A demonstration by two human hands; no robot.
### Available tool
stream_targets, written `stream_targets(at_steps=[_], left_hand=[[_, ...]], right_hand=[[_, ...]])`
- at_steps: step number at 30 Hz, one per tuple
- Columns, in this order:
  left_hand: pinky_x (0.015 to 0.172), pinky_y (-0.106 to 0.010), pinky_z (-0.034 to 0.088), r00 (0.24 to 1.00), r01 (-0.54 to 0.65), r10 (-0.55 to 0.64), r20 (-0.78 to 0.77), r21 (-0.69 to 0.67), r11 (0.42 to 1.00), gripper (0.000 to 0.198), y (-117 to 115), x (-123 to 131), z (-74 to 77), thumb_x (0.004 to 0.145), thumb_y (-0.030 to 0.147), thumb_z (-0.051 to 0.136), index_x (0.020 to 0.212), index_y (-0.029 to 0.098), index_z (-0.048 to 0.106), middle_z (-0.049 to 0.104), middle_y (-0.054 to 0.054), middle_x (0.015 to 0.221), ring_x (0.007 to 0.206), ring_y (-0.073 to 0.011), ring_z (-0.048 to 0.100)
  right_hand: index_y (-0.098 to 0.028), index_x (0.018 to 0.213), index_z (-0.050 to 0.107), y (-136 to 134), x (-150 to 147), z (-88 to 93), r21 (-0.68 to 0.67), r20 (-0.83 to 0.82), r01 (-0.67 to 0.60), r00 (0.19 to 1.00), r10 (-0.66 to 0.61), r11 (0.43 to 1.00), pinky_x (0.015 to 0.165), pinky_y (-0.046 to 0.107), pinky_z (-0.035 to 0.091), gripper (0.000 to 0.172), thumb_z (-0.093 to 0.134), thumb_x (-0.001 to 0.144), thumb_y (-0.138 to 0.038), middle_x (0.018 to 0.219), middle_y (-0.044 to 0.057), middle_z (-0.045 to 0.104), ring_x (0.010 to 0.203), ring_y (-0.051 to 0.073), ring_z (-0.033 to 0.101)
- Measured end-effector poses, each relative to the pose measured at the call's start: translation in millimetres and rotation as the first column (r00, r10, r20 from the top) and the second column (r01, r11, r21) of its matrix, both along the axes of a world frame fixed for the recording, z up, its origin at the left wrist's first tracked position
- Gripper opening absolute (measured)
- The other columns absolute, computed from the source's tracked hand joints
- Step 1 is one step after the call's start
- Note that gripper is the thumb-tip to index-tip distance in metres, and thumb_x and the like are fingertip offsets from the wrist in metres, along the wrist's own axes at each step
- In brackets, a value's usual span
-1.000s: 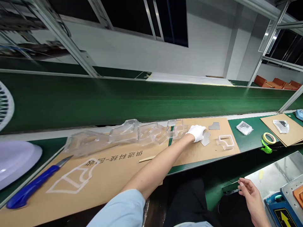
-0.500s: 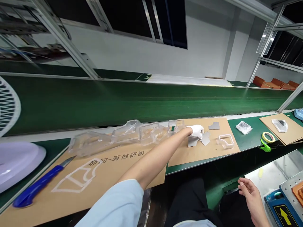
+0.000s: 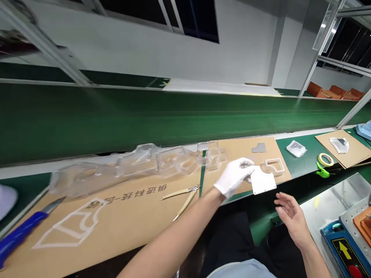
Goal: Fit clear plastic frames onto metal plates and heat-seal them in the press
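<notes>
A pale, flat plate (image 3: 263, 180) with a curved notch was held by the gloved left hand (image 3: 235, 175), its fingers clamped on the plate's left side near the upper corner. The plate was held at the near edge of the table (image 3: 298, 166), its lower right corner seen beyond that edge. Nothing was held by the bare right hand (image 3: 291, 216); its fingers were apart and slightly curled, near the plate but not touching it. Beside the plate, a clear plastic frame (image 3: 282, 165) was set on a cardboard sheet (image 3: 240, 146), on which a grey plate (image 3: 259, 147) was also laid, farther back. For good handling, a light pinch at the edge seemed best, so that the broad face was not smudged. Any contact by the bare fingers was judged best confined to the opposite edge, with the clear frame left unbumped.
</notes>
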State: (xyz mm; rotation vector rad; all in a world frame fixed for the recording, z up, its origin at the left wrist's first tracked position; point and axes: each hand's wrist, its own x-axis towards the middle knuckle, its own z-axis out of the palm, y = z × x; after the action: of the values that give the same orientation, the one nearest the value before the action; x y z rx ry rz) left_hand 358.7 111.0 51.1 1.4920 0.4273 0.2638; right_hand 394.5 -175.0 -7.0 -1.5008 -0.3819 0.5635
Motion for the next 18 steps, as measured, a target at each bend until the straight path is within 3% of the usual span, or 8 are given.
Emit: stream_targets(at_steps=[2,4,7,10,14,18], left_hand=[[0.059,-0.029,0.06,0.998,-0.017,0.028,0.053,-0.194,0.981,0.032,-39,-4,-0.8,0.076,0.041,0.081,0.091,0.017,0.067,0.072,-0.003,0.078,0.066,-0.0166,0.069],[0.057,-0.028,0.059,0.998,0.002,0.014,0.054,-0.291,0.957,0.031,-71,-6,-0.7,0.076,0.041,0.082,0.09,0.017,0.067,0.072,-0.002,0.076,0.066,-0.0165,0.069],[0.058,-0.028,0.059,0.999,0.04,-0.031,0.033,-0.351,0.935,0.026,-101,-8,0.8,0.079,0.04,0.08,0.087,0.019,0.067,0.07,-0.001,0.075,0.065,-0.0164,0.068],[0.06,-0.031,0.062,0.995,0.098,-0.095,0.026,-0.368,0.925,0.027,-112,-9,4.8,0.08,0.04,0.08,0.09,0.019,0.067,0.071,-0.002,0.076,0.065,-0.0184,0.07],[0.066,-0.036,0.065,0.981,0.194,-0.181,0.069,-0.316,0.929,0.038,-108,-10,11.0,0.083,0.051,0.076,0.101,0.018,0.069,0.075,-0.007,0.092,0.071,-0.021,0.074],[0.063,-0.034,0.061,0.99,0.14,-0.136,0.048,-0.11,0.984,0.033,-105,-22,13.1,0.09,0.051,0.066,0.105,0.023,0.072,0.076,-0.007,0.095,0.071,-0.0206,0.072]], right_hand=[[-0.036,0.148,0.06,9,2,13.4,0.14,0.004,-0.032,0.999,0.031,0.99,0.117,0.053,0.051,0.082,0.095,0.077,-0.057,0.157,0.011,0.061,0.142,0.035,0.06],[-0.036,0.15,0.059,12,4,23.2,0.226,-0.034,-0.013,0.999,0.021,0.974,0.121,0.053,0.047,0.099,0.1,0.064,-0.062,0.163,0.011,0.055,0.149,0.037,0.053],[-0.035,0.142,0.064,1,6,28.3,0.23,-0.117,0.083,0.991,-0.058,0.97,0.122,0.055,0.046,0.104,0.103,0.051,-0.068,0.164,0.011,0.055,0.152,0.04,0.05],[-0.036,0.136,0.066,-17,5,23.7,0.187,-0.169,0.162,0.977,-0.13,0.969,0.119,0.058,0.047,0.107,0.104,0.042,-0.072,0.154,0.012,0.063,0.148,0.041,0.053],[-0.04,0.135,0.066,-40,4,14.7,0.201,-0.182,0.238,0.962,-0.202,0.95,0.119,0.059,0.046,0.105,0.101,0.042,-0.075,0.149,0.009,0.066,0.144,0.04,0.055],[-0.042,0.134,0.067,-53,8,9.9,0.238,-0.196,0.283,0.951,-0.24,0.929,0.118,0.058,0.047,0.104,0.101,0.042,-0.075,0.145,0.007,0.066,0.142,0.039,0.056]])
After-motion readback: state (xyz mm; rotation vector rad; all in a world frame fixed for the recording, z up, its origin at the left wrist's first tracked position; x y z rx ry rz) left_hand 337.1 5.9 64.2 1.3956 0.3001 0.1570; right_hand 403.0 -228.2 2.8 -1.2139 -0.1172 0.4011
